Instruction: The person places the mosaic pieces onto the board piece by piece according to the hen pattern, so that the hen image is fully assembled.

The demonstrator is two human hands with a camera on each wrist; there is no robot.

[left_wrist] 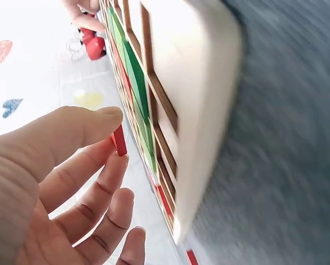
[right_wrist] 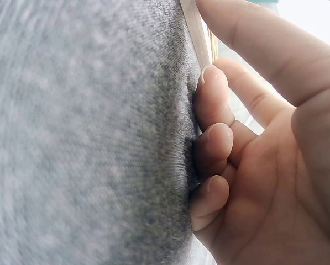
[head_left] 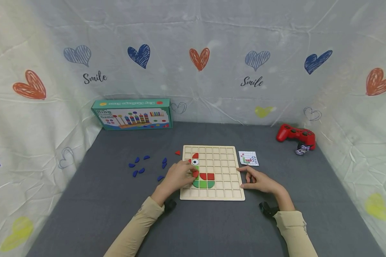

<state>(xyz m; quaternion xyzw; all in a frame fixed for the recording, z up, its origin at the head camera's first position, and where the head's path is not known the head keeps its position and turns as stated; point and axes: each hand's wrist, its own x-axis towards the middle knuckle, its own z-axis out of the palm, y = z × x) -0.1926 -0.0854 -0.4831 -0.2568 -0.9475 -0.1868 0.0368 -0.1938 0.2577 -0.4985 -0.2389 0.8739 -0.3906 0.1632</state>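
Observation:
On the table lies a wooden grid board (head_left: 226, 192) whose left part carries red pieces (head_left: 207, 176), green pieces (head_left: 203, 184) and a round eye piece (head_left: 195, 162). My left hand (head_left: 179, 175) is over the board's left side. In the left wrist view its thumb and fingertips pinch a small red piece (left_wrist: 120, 142) by its edges, close to the grid. At the board's right edge, my right hand (head_left: 260, 180) touches the rim with forefinger and thumb. Its other fingers (right_wrist: 213, 141) are bent beside the board against the grey cloth.
Several blue pieces (head_left: 141, 170) lie scattered left of the board. A red triangular piece (head_left: 178, 152) sits near its upper left corner. A pattern card (head_left: 248, 158) lies at the right. A green game box (head_left: 133, 116) and a red game controller (head_left: 296, 135) stand farther back.

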